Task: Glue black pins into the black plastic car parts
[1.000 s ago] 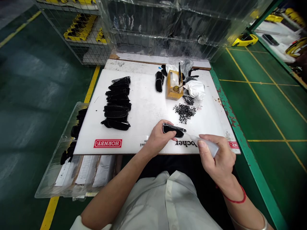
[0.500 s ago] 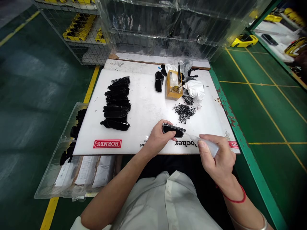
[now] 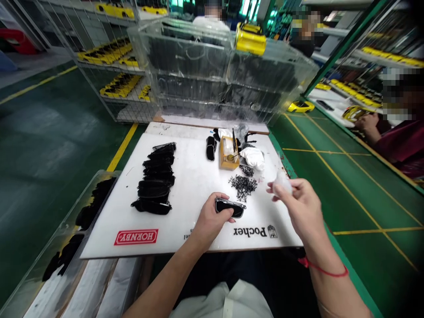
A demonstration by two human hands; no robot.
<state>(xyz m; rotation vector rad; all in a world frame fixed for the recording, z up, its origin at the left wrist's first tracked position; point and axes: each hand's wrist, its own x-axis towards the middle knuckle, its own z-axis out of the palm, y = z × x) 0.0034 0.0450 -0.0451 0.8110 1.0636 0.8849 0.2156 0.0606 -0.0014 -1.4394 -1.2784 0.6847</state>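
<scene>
At lower centre, the left hand (image 3: 212, 216) pinches a flat oblong black part (image 3: 236, 206); right of centre, fingers of the right hand (image 3: 303, 205) grip a translucent white bottle (image 3: 282, 182).

The black part (image 3: 236, 210) looks glossy, the bottle (image 3: 282, 183) milky plastic, the box (image 3: 228, 164) wooden.
</scene>
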